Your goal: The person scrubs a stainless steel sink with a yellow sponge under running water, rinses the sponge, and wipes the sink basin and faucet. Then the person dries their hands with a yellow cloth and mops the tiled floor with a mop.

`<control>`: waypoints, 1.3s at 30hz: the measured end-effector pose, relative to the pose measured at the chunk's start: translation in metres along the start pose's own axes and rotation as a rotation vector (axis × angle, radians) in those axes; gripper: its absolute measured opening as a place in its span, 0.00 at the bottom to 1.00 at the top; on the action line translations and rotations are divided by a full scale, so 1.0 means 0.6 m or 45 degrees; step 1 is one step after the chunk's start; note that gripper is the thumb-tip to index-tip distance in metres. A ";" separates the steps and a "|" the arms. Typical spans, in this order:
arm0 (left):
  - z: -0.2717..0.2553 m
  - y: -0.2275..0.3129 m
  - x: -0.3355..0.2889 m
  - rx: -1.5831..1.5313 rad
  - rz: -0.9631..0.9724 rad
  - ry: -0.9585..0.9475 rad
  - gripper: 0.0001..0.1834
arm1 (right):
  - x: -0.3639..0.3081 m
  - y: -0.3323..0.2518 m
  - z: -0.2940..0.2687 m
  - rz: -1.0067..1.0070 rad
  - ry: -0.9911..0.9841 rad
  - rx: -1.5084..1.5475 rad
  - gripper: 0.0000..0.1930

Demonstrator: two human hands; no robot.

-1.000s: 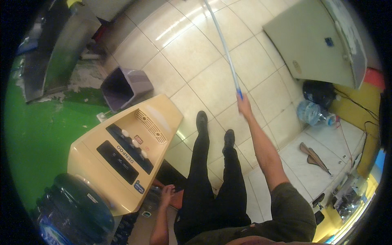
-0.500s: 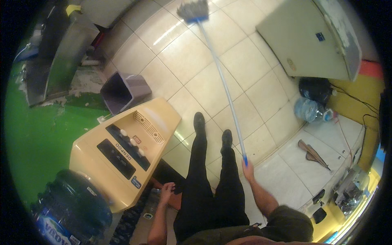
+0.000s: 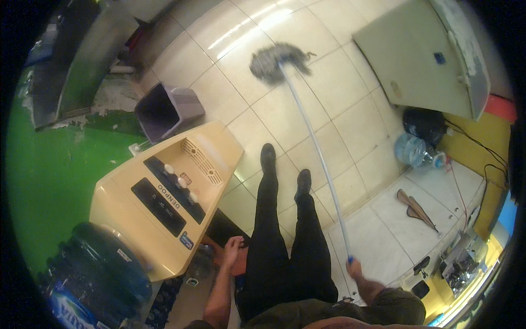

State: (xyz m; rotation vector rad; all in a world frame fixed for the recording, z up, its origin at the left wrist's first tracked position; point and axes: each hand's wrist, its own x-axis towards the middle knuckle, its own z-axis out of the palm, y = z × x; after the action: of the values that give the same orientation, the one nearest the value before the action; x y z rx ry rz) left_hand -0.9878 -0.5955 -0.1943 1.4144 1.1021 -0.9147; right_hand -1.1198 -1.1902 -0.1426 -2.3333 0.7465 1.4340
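A mop [image 3: 312,131] with a pale pole stretches across the tiled floor in front of me. Its shaggy grey mop head [image 3: 267,64] lies splayed on the tiles beyond my feet, slightly blurred. My right hand [image 3: 355,270] wraps round the blue grip at the near end of the pole, low on the right. At my left side hangs my left hand [image 3: 234,250], fingers loosely curled and nothing visible in them. It is nearest to the lower edge of a cream water dispenser [image 3: 164,197].
A large blue water bottle [image 3: 98,274] sits on the dispenser. Beyond stands a grey bin [image 3: 183,107]. At right are a beige cabinet [image 3: 411,66], a clear water jug [image 3: 416,152] and a dark jug [image 3: 423,125]. A brown object [image 3: 416,209], possibly a folded umbrella, lies on a white-tiled ledge [image 3: 378,233].
The mop head has come nearer to me and spread out on the tiles. My right hand has drawn the pole back, down and to the right. My left hand has shifted slightly.
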 end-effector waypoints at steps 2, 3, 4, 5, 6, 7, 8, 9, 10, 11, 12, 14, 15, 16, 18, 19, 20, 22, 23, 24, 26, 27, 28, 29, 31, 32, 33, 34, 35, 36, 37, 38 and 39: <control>-0.011 -0.006 0.000 -0.031 0.002 0.012 0.16 | 0.184 -0.136 -0.057 0.024 0.077 0.056 0.21; -0.018 -0.008 0.001 -0.041 -0.056 0.039 0.16 | 0.276 -0.223 -0.094 -0.108 0.111 0.013 0.21; -0.026 -0.010 0.002 -0.032 0.012 0.043 0.16 | 0.358 -0.324 -0.130 -0.130 0.168 0.075 0.24; -0.035 -0.011 0.004 -0.028 0.023 0.062 0.16 | 0.428 -0.429 -0.172 -0.227 0.208 0.178 0.27; -0.043 -0.012 0.006 -0.021 -0.007 0.097 0.16 | 0.480 -0.534 -0.213 -0.461 0.303 0.343 0.29; -0.051 -0.012 0.008 -0.048 0.022 0.099 0.16 | 0.520 -0.646 -0.245 -0.463 0.370 0.376 0.27; -0.059 -0.010 0.009 -0.064 0.008 0.118 0.16 | 0.541 -0.739 -0.281 -0.708 0.356 0.250 0.25; -0.066 -0.008 0.011 -0.083 -0.005 0.138 0.16 | 0.553 -0.833 -0.303 -0.669 0.361 0.313 0.23; -0.070 -0.005 0.009 -0.061 0.003 0.151 0.16 | 0.553 -0.900 -0.318 -0.644 0.354 0.342 0.25; -0.073 -0.001 0.007 -0.030 0.010 0.160 0.16 | 0.541 -0.947 -0.315 -0.609 0.334 0.341 0.25; -0.074 0.003 0.006 -0.006 0.041 0.177 0.15 | 0.533 -0.972 -0.316 -0.613 0.333 0.347 0.25; -0.070 0.009 -0.001 -0.005 0.096 0.172 0.15 | 0.500 -0.938 -0.279 -0.543 0.287 0.357 0.26; -0.065 0.011 -0.004 -0.001 0.092 0.184 0.15 | 0.485 -0.898 -0.251 -0.524 0.274 0.364 0.26; -0.059 0.013 -0.007 0.002 0.124 0.159 0.15 | 0.465 -0.829 -0.219 -0.505 0.267 0.405 0.25; -0.043 0.013 -0.009 0.025 0.108 0.135 0.16 | 0.406 -0.643 -0.154 -0.388 0.234 0.364 0.25; -0.035 0.011 -0.008 0.019 0.095 0.116 0.16 | 0.359 -0.534 -0.126 -0.322 0.247 0.398 0.24; -0.025 0.009 -0.007 0.013 0.077 0.096 0.16 | 0.302 -0.427 -0.096 -0.157 0.299 0.227 0.23; -0.009 0.004 -0.004 0.019 0.057 0.062 0.16 | 0.145 -0.212 -0.057 0.094 0.274 0.221 0.21; -0.001 0.001 -0.002 0.027 0.056 0.048 0.16 | 0.050 -0.112 -0.046 0.151 0.276 0.212 0.18; 0.006 -0.001 -0.001 0.052 0.014 0.049 0.16 | -0.034 -0.028 -0.040 0.340 0.140 0.009 0.16; 0.016 -0.003 0.004 0.034 0.038 -0.010 0.16 | -0.205 0.120 -0.052 0.391 -0.057 0.298 0.16; 0.020 -0.003 0.008 0.048 0.008 -0.037 0.16 | -0.265 0.173 -0.061 0.380 -0.142 -0.072 0.14; 0.023 -0.003 0.011 0.039 0.018 -0.038 0.16 | -0.319 0.212 -0.064 0.390 -0.078 -0.178 0.14; 0.025 -0.002 0.015 0.042 0.007 -0.040 0.16 | -0.349 0.243 -0.072 0.493 -0.078 -0.316 0.14; 0.027 -0.003 0.023 0.006 0.021 -0.040 0.15 | -0.342 0.278 -0.093 0.187 -0.077 -0.441 0.14; 0.027 -0.003 0.028 -0.031 0.045 -0.041 0.15 | -0.317 0.276 -0.097 0.149 -0.153 -0.548 0.15; 0.026 -0.005 0.032 -0.050 0.003 -0.032 0.14 | -0.274 0.259 -0.091 0.187 -0.092 -0.438 0.15; 0.025 -0.007 0.035 -0.067 0.050 -0.032 0.14 | -0.207 0.227 -0.083 0.386 -0.112 -0.422 0.16; 0.024 -0.010 0.038 -0.065 0.044 -0.019 0.15 | -0.146 0.184 -0.080 0.207 -0.134 -0.416 0.16; 0.022 -0.013 0.039 -0.042 -0.004 0.007 0.15 | -0.070 0.120 -0.067 0.030 -0.113 -0.523 0.14; 0.020 -0.016 0.040 -0.055 0.023 0.012 0.15 | 0.006 0.042 -0.058 0.074 -0.046 -0.287 0.13; 0.018 -0.018 0.039 -0.054 0.017 0.029 0.15 | 0.083 -0.051 -0.050 0.028 0.051 -0.210 0.12; 0.016 -0.019 0.039 -0.029 -0.028 0.051 0.15 | 0.157 -0.156 -0.047 -0.036 0.038 -0.227 0.14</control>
State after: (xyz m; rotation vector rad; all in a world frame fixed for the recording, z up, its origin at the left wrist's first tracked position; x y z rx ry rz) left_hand -0.9922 -0.6015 -0.2209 1.4093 1.1568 -0.8904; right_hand -1.0108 -1.1533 -0.2151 -2.4921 0.6132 1.5133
